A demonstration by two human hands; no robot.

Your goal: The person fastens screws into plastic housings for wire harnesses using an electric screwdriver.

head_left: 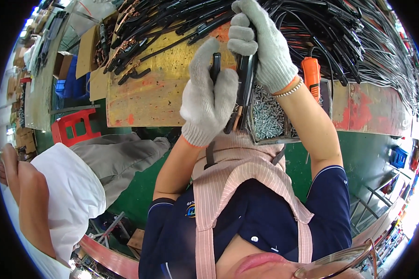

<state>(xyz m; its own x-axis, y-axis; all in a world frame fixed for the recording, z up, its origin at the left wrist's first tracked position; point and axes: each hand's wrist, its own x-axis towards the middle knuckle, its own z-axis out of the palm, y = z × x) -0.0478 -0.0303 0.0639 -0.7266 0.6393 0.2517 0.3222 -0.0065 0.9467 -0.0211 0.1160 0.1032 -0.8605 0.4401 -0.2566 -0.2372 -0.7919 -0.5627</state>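
Note:
Both my hands wear pale knitted gloves. My left hand (205, 95) has a short black strip-like part (215, 67) between its thumb and fingers, most of it hidden by the glove. Beside it, my right hand (260, 42) is closed round the upper end of a long black handle (246, 79), which stands lengthwise over the front of the bench. A copper-coloured piece (237, 117) shows at the handle's near end. Right next to the handle is a tray of small silvery screws (267, 116). An orange power screwdriver (311, 76) lies to the right of my right wrist.
Black handles with copper ends (130, 49) and a heap of black cables (312, 28) cover the worn bench (144, 104). Grey cables (386, 51) lie at the far right. A red stool (77, 126) and another person in white (70, 181) are at my left.

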